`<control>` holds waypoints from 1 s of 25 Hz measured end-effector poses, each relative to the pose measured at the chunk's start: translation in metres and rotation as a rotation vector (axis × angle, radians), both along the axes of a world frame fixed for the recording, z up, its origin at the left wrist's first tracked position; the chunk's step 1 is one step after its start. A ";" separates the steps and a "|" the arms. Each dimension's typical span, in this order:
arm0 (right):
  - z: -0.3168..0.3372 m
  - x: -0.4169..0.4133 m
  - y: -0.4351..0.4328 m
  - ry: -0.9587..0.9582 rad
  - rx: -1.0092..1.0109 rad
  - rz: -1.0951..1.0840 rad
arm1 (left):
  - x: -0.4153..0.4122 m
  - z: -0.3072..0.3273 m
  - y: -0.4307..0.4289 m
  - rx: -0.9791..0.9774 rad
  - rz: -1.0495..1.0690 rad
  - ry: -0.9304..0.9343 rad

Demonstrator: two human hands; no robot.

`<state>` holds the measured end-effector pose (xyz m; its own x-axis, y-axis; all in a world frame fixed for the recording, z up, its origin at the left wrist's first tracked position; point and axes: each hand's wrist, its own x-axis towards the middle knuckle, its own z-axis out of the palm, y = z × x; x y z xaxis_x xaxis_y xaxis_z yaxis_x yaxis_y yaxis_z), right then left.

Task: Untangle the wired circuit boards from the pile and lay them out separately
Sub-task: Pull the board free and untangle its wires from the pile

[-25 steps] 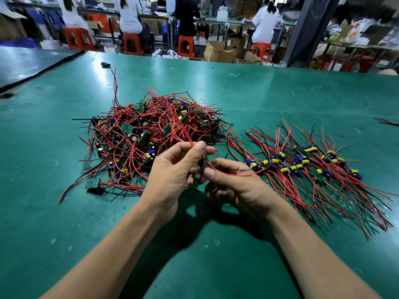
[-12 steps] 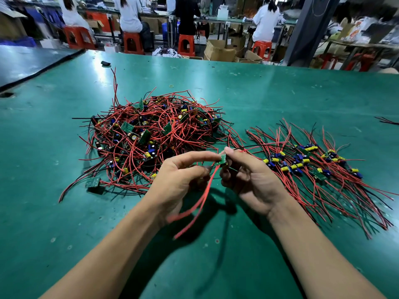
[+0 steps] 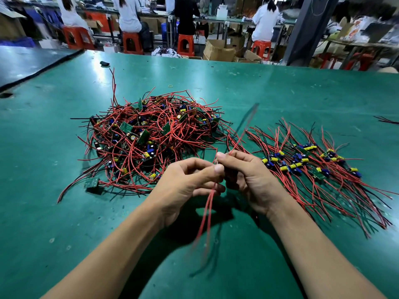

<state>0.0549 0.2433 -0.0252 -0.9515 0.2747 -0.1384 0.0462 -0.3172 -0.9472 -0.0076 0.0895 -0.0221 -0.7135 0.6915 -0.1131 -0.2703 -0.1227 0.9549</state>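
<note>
Mid-desk (image 3: 64, 212), between pile (image 3: 151, 137) at left and laid-out row (image 3: 302, 162) toward right edge: left hand (image 3: 183, 182) pinches hanging red wires (image 3: 207, 208), right hand (image 3: 252, 180) pinches upward lead (image 3: 236, 143); board hidden. Should straighten leads, lay beside row, no crossing.

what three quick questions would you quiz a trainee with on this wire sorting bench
1. True or false: the tangled pile lies to the left of the laid-out boards.
2. What does the left hand pinch? A) red wires B) a rubber band C) a cardboard box
3. Which hand is nearer the laid-out boards?

Key: 1 true; 2 A; 3 the right hand.
</note>
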 end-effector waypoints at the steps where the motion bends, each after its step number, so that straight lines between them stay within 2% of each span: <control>1: 0.001 0.000 -0.001 0.005 -0.004 0.013 | 0.001 -0.001 0.000 -0.012 -0.014 -0.005; 7: 0.004 0.004 -0.003 -0.001 -0.039 0.067 | 0.002 0.003 0.001 0.047 -0.137 -0.208; 10: 0.003 0.004 -0.002 -0.037 -0.106 0.071 | 0.000 0.002 0.001 0.004 -0.121 -0.216; 17: 0.002 0.004 -0.006 -0.064 -0.112 0.101 | 0.004 0.000 0.003 -0.026 -0.077 -0.183; 25: 0.000 0.007 0.003 -0.074 -0.091 0.280 | 0.005 -0.001 0.003 -0.035 -0.035 -0.225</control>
<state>0.0618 0.2467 -0.0255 -0.9748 -0.0139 -0.2225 0.2121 -0.3656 -0.9063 -0.0028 0.0929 -0.0235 -0.6430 0.7084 -0.2911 -0.4804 -0.0770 0.8737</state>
